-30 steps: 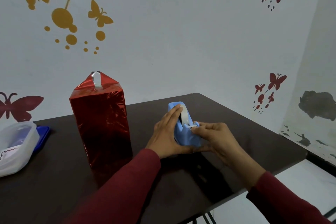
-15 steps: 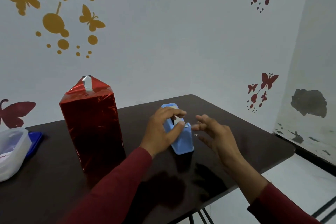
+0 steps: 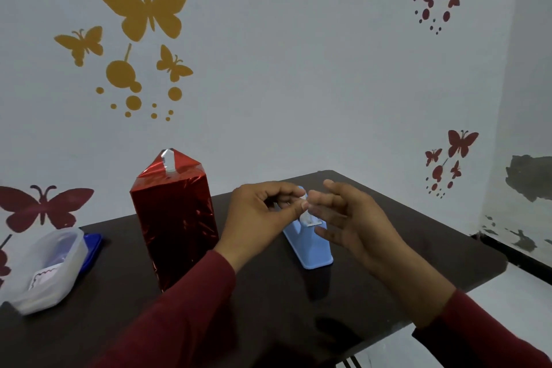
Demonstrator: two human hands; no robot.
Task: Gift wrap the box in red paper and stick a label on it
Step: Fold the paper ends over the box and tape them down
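Observation:
The box point(image 3: 174, 224) stands upright on the dark table point(image 3: 388, 248), wrapped in shiny red paper, with a strip of clear tape over its peaked top fold. To its right sits a light blue tape dispenser point(image 3: 312, 243). My left hand point(image 3: 260, 218) hovers above the dispenser, its thumb and forefinger pinching a small piece of clear tape point(image 3: 304, 209). My right hand point(image 3: 352, 221) is just to the right of it, fingers spread, fingertips close to the tape piece. No label shows on the box.
A translucent plastic container point(image 3: 50, 266) with paper items inside rests on a blue lid point(image 3: 92, 245) at the table's left edge. The table's right corner and front edge lie close to my right arm. The wall with butterfly stickers stands right behind the table.
Both hands let go of the dispenser and rose above it. The left hand now pinches a torn piece of tape, and the right hand has opened beside it.

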